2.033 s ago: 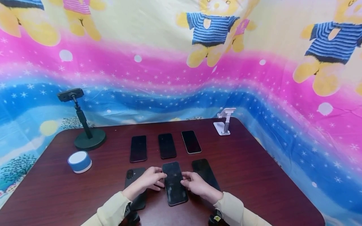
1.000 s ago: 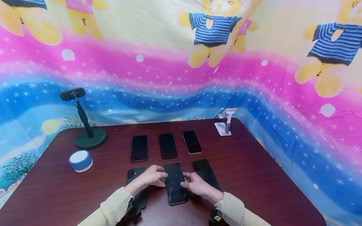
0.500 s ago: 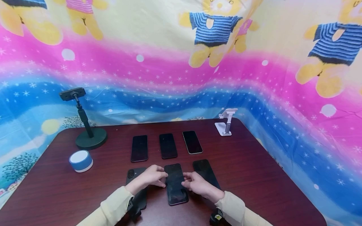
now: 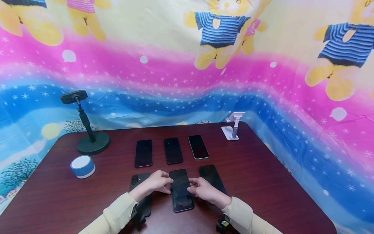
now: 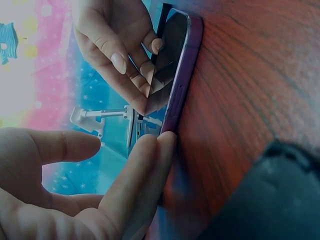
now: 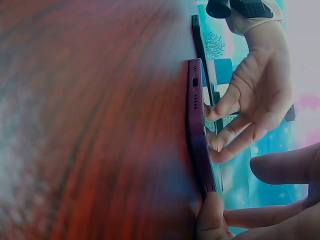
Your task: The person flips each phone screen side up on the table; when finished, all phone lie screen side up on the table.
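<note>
A phone (image 4: 182, 195) with a dark screen and purple sides (image 6: 196, 115) lies face up on the table between my hands. My left hand (image 4: 156, 182) touches its left edge. In the left wrist view two fingertips (image 5: 167, 140) meet the purple side, while another digit stays apart. At the opposite edge is my right hand (image 4: 204, 190), with a fingertip (image 6: 212, 202) against the phone's side. Under my left wrist lies a black phone (image 4: 143, 206), back up, its cameras showing. Partly behind my right hand is another dark phone (image 4: 211, 175).
Farther back lie a left phone (image 4: 143, 153), a middle phone (image 4: 173, 150) and a right phone (image 4: 198, 147). A dark green stand (image 4: 93, 143) and a blue-and-white round object (image 4: 83, 166) are at left. A white phone stand (image 4: 230, 133) stands at back right.
Compared with two seconds ago, the phone between my hands has turned slightly, its far end shifting a little right. Over the last half second both hands stay almost still.
</note>
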`<action>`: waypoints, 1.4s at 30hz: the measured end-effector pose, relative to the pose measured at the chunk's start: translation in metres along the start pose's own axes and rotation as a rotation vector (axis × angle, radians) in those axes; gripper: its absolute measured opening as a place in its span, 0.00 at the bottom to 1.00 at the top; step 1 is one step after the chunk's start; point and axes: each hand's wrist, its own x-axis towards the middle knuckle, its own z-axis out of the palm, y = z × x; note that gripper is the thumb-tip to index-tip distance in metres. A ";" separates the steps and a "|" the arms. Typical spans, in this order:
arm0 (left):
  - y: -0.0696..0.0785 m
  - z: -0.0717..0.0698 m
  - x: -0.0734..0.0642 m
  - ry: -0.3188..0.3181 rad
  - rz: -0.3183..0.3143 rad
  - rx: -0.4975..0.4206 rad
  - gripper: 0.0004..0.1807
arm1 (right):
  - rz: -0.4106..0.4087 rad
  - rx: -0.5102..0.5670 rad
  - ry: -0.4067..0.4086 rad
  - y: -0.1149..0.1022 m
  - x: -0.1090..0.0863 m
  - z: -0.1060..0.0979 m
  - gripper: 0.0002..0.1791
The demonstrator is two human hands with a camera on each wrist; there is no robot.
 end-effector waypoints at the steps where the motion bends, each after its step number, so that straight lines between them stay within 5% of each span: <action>1: 0.000 0.000 0.000 0.001 -0.001 -0.003 0.28 | 0.001 -0.004 0.001 0.000 0.000 0.000 0.29; 8: 0.000 -0.001 -0.002 0.011 -0.005 -0.019 0.27 | 0.007 -0.027 -0.011 -0.002 0.000 -0.001 0.29; 18: -0.004 -0.019 -0.008 -0.089 0.050 -0.126 0.30 | -0.009 -0.017 0.014 -0.010 0.000 -0.006 0.25; 26: 0.003 -0.034 -0.014 -0.033 0.132 -0.062 0.27 | -0.071 0.070 0.002 -0.023 -0.002 -0.002 0.25; 32: 0.000 -0.047 -0.012 0.099 0.163 0.079 0.20 | -0.098 0.209 -0.176 -0.027 -0.001 0.022 0.26; 39: -0.006 -0.070 -0.010 0.255 0.153 0.337 0.16 | 0.044 0.391 -0.521 -0.028 -0.011 0.056 0.27; 42: -0.011 -0.081 -0.009 0.314 0.159 0.435 0.14 | 0.083 0.427 -0.604 -0.029 -0.013 0.064 0.28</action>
